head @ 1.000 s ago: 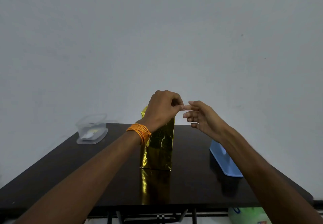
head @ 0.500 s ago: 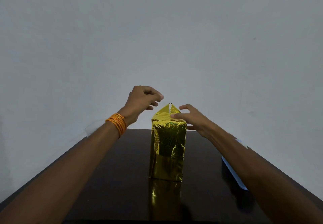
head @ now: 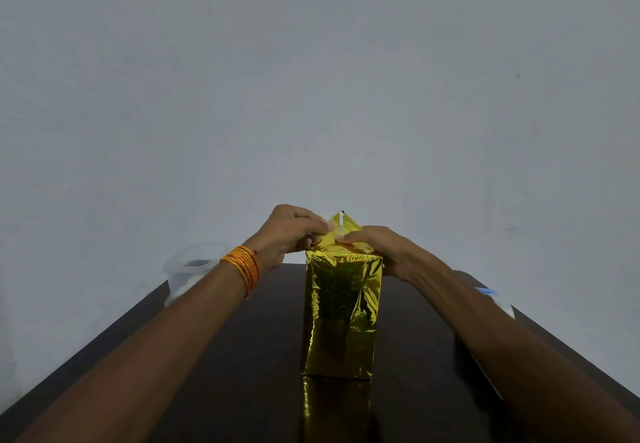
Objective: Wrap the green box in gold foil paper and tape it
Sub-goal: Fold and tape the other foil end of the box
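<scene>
Tub [head: 192,271] left of foil-wrapped box [head: 341,318]

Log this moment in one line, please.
left hand: pinches triangular gold foil flap | right hand: presses upright gold-foil-wrapped box top | white tape strip: on flap
</scene>
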A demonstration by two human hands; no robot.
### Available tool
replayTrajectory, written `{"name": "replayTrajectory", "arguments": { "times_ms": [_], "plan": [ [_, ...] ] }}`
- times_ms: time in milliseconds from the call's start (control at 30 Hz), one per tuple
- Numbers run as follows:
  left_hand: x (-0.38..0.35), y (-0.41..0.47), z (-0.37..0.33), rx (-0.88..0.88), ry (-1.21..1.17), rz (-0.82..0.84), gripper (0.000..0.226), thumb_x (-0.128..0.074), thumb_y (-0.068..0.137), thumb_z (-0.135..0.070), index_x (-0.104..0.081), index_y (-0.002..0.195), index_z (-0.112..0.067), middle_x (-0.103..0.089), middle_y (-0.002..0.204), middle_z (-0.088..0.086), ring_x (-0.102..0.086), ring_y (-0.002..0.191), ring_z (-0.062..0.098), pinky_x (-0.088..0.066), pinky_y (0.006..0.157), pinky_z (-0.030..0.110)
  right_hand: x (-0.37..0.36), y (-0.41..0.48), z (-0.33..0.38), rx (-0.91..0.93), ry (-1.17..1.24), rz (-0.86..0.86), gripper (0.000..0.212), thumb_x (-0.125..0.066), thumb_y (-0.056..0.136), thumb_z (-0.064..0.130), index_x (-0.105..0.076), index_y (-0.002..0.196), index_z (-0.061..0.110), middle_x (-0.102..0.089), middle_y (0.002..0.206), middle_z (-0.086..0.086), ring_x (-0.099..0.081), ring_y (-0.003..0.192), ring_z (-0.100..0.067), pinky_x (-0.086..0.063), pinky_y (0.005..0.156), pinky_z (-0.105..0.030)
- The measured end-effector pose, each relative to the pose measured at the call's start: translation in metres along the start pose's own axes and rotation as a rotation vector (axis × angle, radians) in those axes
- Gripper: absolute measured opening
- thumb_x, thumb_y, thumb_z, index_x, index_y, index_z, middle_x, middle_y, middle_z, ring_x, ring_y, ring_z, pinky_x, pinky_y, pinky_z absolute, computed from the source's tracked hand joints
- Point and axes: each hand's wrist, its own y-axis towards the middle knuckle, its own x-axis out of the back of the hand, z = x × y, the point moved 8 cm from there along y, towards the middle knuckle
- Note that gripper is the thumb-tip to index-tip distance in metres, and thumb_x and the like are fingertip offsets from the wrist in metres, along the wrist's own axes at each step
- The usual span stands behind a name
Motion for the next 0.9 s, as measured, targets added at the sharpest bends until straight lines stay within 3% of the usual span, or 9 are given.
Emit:
{"name": "replayTrajectory", "arguments": {
  "times_ms": [133,233,333,433,533,633,800,900],
  "plan": [
    [0.004,0.005,0.006,0.004,-0.007,-0.022,0.020,-0.080,0.079,-0.009,-0.074,0.093,0.004,-0.061,0.061,0.005,-0.053,0.048,0.006,-0.048,0.049,0.014,-0.001,0.003,-0.002,0.002,0.035,0.008,0.053,-0.090,0.066,0.033,-0.066,0.106,0.007,-0.075,0.095,-0.014,-0.070,0.078,-0.024,-0.057,0.073,-0.035],
    [0.005,0.007,0.008,0.023,-0.007,-0.033,0.023,-0.081,0.077,-0.008,-0.073,0.093,0.007,-0.061,0.061,0.006,-0.052,0.047,0.006,-0.048,0.048,0.014,-0.002,0.007,-0.004,0.012,0.013,0.026,0.080,-0.092,0.051,0.042,-0.067,0.115,0.003,-0.075,0.105,-0.015,-0.070,0.084,-0.025,-0.057,0.084,-0.042],
    [0.005,0.011,0.010,0.035,0.018,-0.065,0.024,-0.084,0.073,-0.008,-0.074,0.090,0.006,-0.064,0.065,0.007,-0.054,0.047,0.005,-0.048,0.048,0.015,-0.001,0.008,-0.002,0.044,-0.029,0.026,0.080,-0.090,0.049,0.048,-0.069,0.114,0.004,-0.077,0.100,-0.012,-0.071,0.083,-0.025,-0.054,0.092,-0.045],
    [0.005,0.013,0.010,0.029,0.057,-0.110,0.026,-0.087,0.069,-0.007,-0.075,0.088,0.005,-0.070,0.078,0.012,-0.057,0.052,0.007,-0.048,0.048,0.016,0.004,0.008,-0.002,0.071,-0.052,0.017,0.061,-0.088,0.065,0.044,-0.070,0.109,0.004,-0.076,0.085,-0.005,-0.069,0.069,-0.017,-0.056,0.073,-0.035],
    [0.007,0.013,0.008,0.012,0.098,-0.162,0.026,-0.089,0.063,-0.004,-0.074,0.082,0.004,-0.072,0.084,0.012,-0.062,0.061,0.012,-0.047,0.047,0.015,0.004,0.008,-0.002,0.079,-0.046,0.023,0.040,-0.082,0.078,0.038,-0.069,0.102,0.009,-0.070,0.067,0.003,-0.062,0.049,-0.006,-0.046,0.048,-0.020],
    [0.008,0.014,0.007,0.003,0.121,-0.185,0.029,-0.090,0.060,-0.002,-0.074,0.082,0.006,-0.071,0.081,0.013,-0.063,0.061,0.014,-0.047,0.045,0.015,0.003,0.012,-0.002,0.093,-0.040,0.033,0.041,-0.080,0.080,0.036,-0.069,0.105,0.006,-0.069,0.066,0.004,-0.061,0.047,-0.003,-0.043,0.042,-0.017],
    [0.012,0.016,0.008,0.000,0.150,-0.216,0.030,-0.091,0.060,-0.003,-0.074,0.083,0.006,-0.070,0.083,0.014,-0.062,0.061,0.016,-0.048,0.045,0.017,0.001,0.017,-0.003,0.092,-0.057,0.048,0.044,-0.083,0.076,0.039,-0.070,0.104,0.007,-0.071,0.077,0.001,-0.062,0.053,-0.005,-0.045,0.045,-0.019],
    [0.014,0.018,0.013,0.041,0.131,-0.217,0.031,-0.091,0.059,-0.006,-0.074,0.082,0.006,-0.069,0.079,0.016,-0.058,0.059,0.016,-0.049,0.049,0.022,-0.002,0.018,-0.003,0.091,-0.058,0.059,0.058,-0.088,0.064,0.047,-0.071,0.104,0.009,-0.073,0.086,-0.003,-0.066,0.071,-0.016,-0.051,0.066,-0.030]
  ]
}}
